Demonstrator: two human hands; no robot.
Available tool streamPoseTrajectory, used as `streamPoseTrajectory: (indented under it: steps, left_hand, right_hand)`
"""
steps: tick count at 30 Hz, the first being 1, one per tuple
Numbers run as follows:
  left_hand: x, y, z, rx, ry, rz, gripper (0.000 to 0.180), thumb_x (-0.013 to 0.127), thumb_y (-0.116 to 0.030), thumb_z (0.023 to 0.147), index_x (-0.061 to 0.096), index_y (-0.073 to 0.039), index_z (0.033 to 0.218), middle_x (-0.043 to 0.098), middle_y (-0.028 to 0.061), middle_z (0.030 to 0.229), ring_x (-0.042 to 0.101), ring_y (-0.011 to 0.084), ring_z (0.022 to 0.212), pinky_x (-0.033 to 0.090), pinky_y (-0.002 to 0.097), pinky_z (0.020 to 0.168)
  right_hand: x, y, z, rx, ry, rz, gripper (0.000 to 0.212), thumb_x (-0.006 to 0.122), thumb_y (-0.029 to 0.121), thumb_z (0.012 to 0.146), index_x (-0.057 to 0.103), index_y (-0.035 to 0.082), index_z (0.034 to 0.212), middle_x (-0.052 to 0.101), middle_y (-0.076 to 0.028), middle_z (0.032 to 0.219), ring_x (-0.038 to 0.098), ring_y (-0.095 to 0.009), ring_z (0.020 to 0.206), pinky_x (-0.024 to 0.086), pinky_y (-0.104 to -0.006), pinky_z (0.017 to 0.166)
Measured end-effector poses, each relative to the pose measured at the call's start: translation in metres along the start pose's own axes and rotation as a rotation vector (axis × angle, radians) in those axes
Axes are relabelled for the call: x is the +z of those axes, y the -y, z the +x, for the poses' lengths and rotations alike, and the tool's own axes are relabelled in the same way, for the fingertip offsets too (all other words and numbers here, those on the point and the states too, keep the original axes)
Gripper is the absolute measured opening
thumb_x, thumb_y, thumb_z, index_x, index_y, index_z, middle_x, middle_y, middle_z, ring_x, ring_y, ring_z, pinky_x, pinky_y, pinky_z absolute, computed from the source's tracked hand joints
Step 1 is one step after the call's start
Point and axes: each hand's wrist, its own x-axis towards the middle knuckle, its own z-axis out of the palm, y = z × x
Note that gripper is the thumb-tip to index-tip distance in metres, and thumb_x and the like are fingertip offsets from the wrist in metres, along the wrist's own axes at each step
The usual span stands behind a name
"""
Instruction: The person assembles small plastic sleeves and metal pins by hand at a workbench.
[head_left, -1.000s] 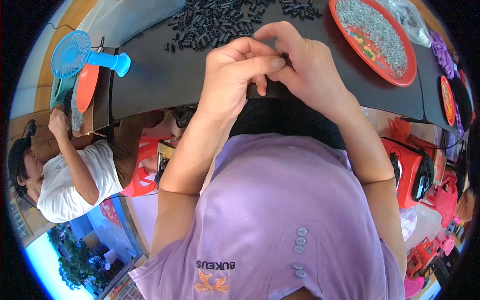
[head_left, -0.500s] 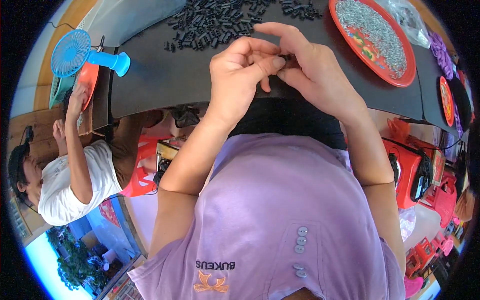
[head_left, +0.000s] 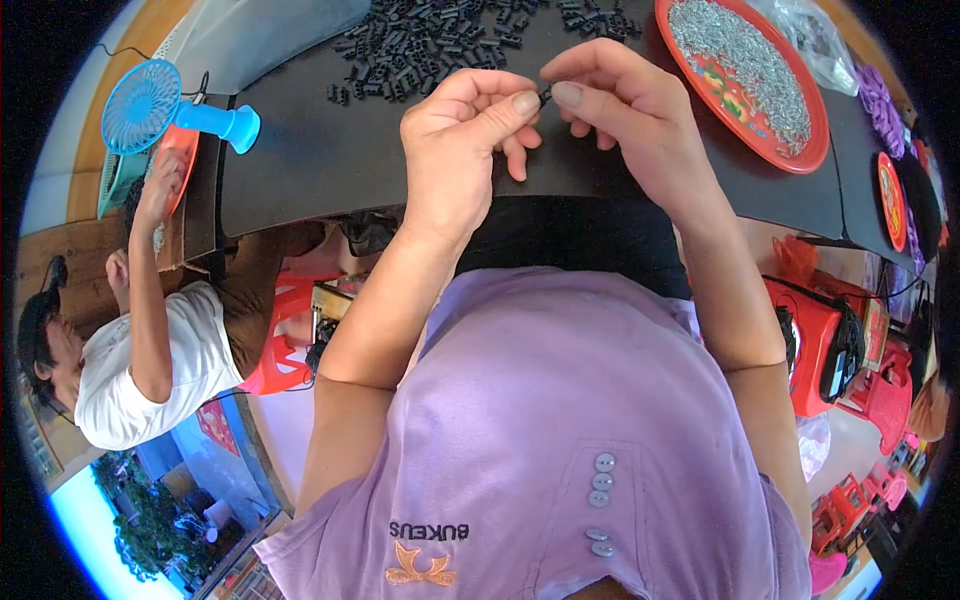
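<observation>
Small black part: being pinched between the thumb tips of both hands, just above the near edge of the dark table. Mostly hidden by the fingers; its long axis and the way it is pointing cannot be told.

Left hand: thumb and forefinger pressing together on the part from the left, remaining fingers curling under the palm. Forearm running down and left toward the lower edge.

Right hand: thumb and forefinger closing on the same part from the right, other fingers bending loosely below it. The two hands are meeting thumb tip to thumb tip.

Pile of black pieces: lying scattered on the table just beyond the hands, many small blocky items of like kind.

Red round tray: sitting to the right of the hands on the table, holding a heap of small silvery metal bits.

Clear plastic bag: lying beyond the tray near the far rim.

Purple shirt: filling the lower middle, a row of buttons showing.

Blue handheld fan: resting at the table's left end, well apart from the hands.

Another person in a white shirt: sitting at left, one hand reaching up to an orange dish beside the fan.

Red plastic stools: standing under the table at right.
</observation>
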Motion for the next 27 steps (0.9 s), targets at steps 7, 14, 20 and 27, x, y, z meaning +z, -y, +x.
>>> streamPoseTrajectory:
  steps: [7, 14, 20, 27]
  left_hand:
    - [-0.006, 0.001, 0.000, 0.000, 0.058, -0.066, 0.017, 0.063, -0.001, 0.087, 0.060, 0.007, 0.102, 0.065, 0.0143, 0.084, 0.064, 0.0182, 0.064, 0.048, 0.0240, 0.048]
    - [-0.004, -0.002, -0.001, -0.013, 0.071, -0.089, 0.020, 0.064, 0.003, 0.085, 0.059, 0.007, 0.103, 0.065, 0.0141, 0.085, 0.065, 0.0188, 0.068, 0.049, 0.0228, 0.048]
    - [-0.006, -0.004, -0.002, -0.055, 0.089, 0.046, 0.021, 0.063, -0.002, 0.087, 0.059, 0.008, 0.106, 0.064, 0.0139, 0.089, 0.064, 0.0184, 0.069, 0.049, 0.0243, 0.048]
    - [-0.016, -0.017, 0.005, -0.159, 0.167, 0.202, 0.015, 0.066, -0.006, 0.087, 0.065, 0.006, 0.096, 0.064, 0.0110, 0.077, 0.059, 0.0122, 0.058, 0.045, 0.0207, 0.044]
  right_hand:
    - [0.005, -0.001, 0.006, -0.023, -0.013, -0.095, 0.015, 0.060, 0.013, 0.089, 0.061, -0.001, 0.092, 0.060, -0.005, 0.071, 0.055, -0.010, 0.065, 0.045, -0.0275, 0.059]
    - [0.004, -0.010, 0.011, -0.082, -0.012, -0.132, 0.012, 0.060, 0.011, 0.089, 0.062, 0.000, 0.090, 0.060, -0.005, 0.069, 0.056, -0.011, 0.064, 0.045, -0.0269, 0.058]
    - [0.000, -0.009, 0.012, -0.068, 0.017, -0.167, 0.009, 0.061, 0.008, 0.086, 0.063, 0.000, 0.090, 0.060, -0.005, 0.069, 0.057, -0.010, 0.066, 0.046, -0.0265, 0.059]
    - [0.002, -0.005, 0.012, -0.130, 0.059, -0.122, 0.011, 0.062, 0.002, 0.083, 0.061, -0.001, 0.094, 0.063, -0.005, 0.079, 0.060, -0.010, 0.075, 0.049, -0.0258, 0.069]
